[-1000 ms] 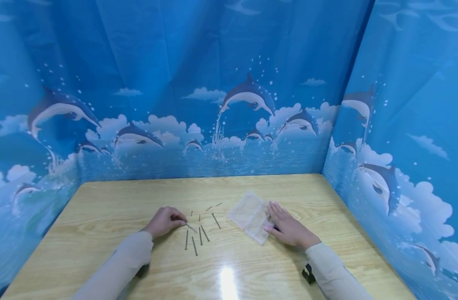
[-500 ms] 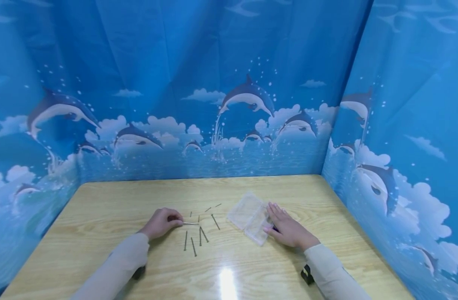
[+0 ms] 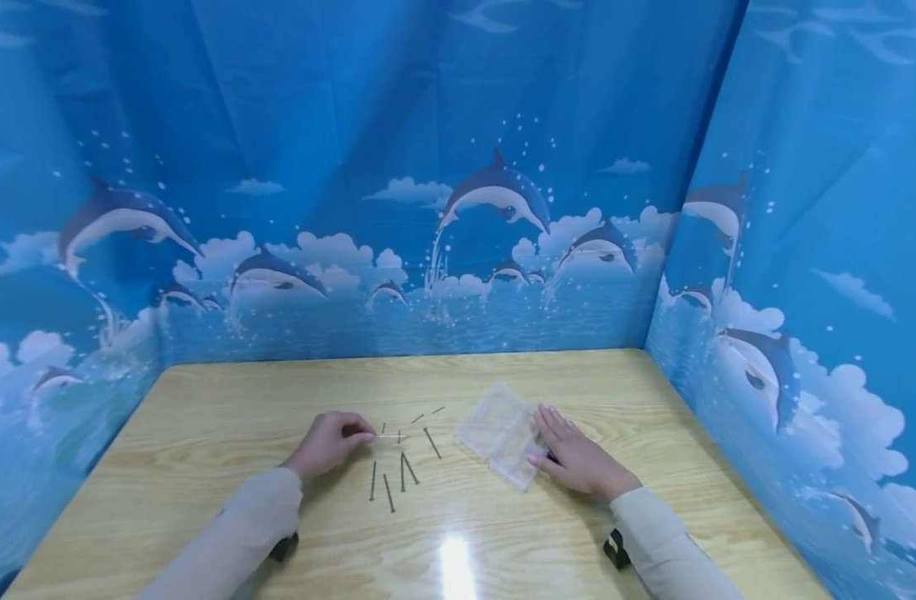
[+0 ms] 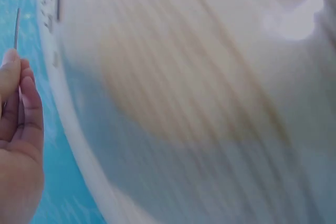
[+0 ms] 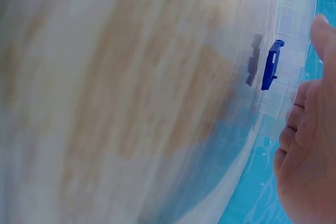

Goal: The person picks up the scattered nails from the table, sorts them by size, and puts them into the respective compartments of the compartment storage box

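Note:
In the head view my left hand (image 3: 332, 443) pinches a thin nail (image 3: 392, 436) between thumb and fingertips, its free end pointing right over the table. The left wrist view shows the same nail (image 4: 17, 27) standing out past the thumb tip. Below and right of that hand lie several long dark nails (image 3: 388, 493), with short ones (image 3: 417, 418) scattered behind them. My right hand (image 3: 573, 454), fingers straight, rests at the right edge of a clear plastic box (image 3: 493, 421) that lies with its lid folded open. A blue latch (image 5: 272, 65) shows on the box in the right wrist view.
The wood-grain table (image 3: 225, 400) carries all of this. A blue dolphin-print curtain (image 3: 337, 167) stands along its back and right side. Light glares off the front of the tabletop. A black strap piece (image 3: 617, 550) shows under the right sleeve.
The nail in my left hand has swung from slanting toward me to pointing right, and the hand has shifted slightly away from me. My right hand and the box have stayed in place.

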Tool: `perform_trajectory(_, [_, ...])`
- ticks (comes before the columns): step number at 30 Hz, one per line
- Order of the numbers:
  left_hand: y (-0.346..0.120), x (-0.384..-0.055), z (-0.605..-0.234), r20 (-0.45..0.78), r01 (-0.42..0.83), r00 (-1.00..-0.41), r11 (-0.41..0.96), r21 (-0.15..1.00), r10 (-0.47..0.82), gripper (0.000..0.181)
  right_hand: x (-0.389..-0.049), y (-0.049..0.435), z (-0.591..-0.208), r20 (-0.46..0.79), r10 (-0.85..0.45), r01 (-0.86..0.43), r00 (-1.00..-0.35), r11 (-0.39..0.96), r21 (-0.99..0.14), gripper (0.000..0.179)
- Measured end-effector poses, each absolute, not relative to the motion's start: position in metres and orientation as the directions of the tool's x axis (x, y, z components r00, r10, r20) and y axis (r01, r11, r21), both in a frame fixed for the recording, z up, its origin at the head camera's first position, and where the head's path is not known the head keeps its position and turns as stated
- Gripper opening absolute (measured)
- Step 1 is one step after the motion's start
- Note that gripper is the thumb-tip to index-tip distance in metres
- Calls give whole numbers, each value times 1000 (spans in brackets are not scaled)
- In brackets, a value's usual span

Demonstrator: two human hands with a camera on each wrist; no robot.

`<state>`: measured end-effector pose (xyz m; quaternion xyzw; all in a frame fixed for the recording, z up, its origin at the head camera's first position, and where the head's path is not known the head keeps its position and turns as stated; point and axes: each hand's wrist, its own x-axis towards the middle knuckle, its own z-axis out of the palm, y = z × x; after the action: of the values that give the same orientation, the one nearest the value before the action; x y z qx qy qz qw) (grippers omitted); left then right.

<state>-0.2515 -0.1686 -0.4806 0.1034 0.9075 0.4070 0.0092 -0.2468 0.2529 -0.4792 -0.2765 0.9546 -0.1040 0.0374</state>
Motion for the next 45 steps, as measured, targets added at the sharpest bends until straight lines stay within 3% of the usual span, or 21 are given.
perform_trajectory(10, [-115, -248, -464, 81, 131, -990, 551, 824, 115, 4, -247, 254, -480, -10, -533, -517, -846, 825, -229, 77])
perform_trajectory(19, [-66, -244, -457, 148, 184, -983, 517, 836, 111, 6, -248, 254, -480, -22, -531, -514, -847, 828, -224, 77])
perform_trajectory(40, [23, -231, -474, 160, 181, -983, 383, 906, 87, 4, -247, 253, -479, 8, -540, -526, -841, 816, -241, 76])
perform_trajectory(45, [37, -231, -483, 254, 248, -966, 393, 885, 37, 5, -246, 253, -478, 12, -544, -530, -839, 813, -242, 75])
